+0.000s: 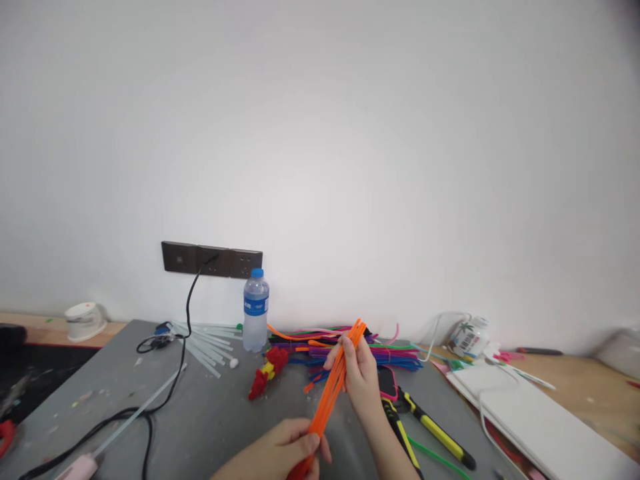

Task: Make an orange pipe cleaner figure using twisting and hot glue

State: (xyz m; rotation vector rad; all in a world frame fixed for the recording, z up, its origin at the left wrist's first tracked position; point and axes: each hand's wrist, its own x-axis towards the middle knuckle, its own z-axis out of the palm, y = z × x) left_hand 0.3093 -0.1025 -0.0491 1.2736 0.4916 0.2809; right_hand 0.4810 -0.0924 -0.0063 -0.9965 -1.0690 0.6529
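A bundle of orange pipe cleaners (331, 392) slants across the front of me, its upper ends leaning right. My left hand (283, 448) is closed round its lower part, thumb on top. Farther up, my right hand (361, 377) grips the same bundle near its upper ends. Behind the right hand lies a pile of many-coloured pipe cleaners (400, 359), partly hidden by it. A red and yellow fuzzy figure (269, 372) rests to the left of the bundle. Beside my right wrist are yellow-and-black pliers (440, 437) and a pink-edged phone-like object (387, 383).
A water bottle (256, 317) stands near the wall by clear glue sticks (207, 347). A black cable (188, 307) runs from the wall socket (213, 260) across the grey board (200, 407). A pink glue gun (80, 467) is at lower left, white sheets (545, 417) at right.
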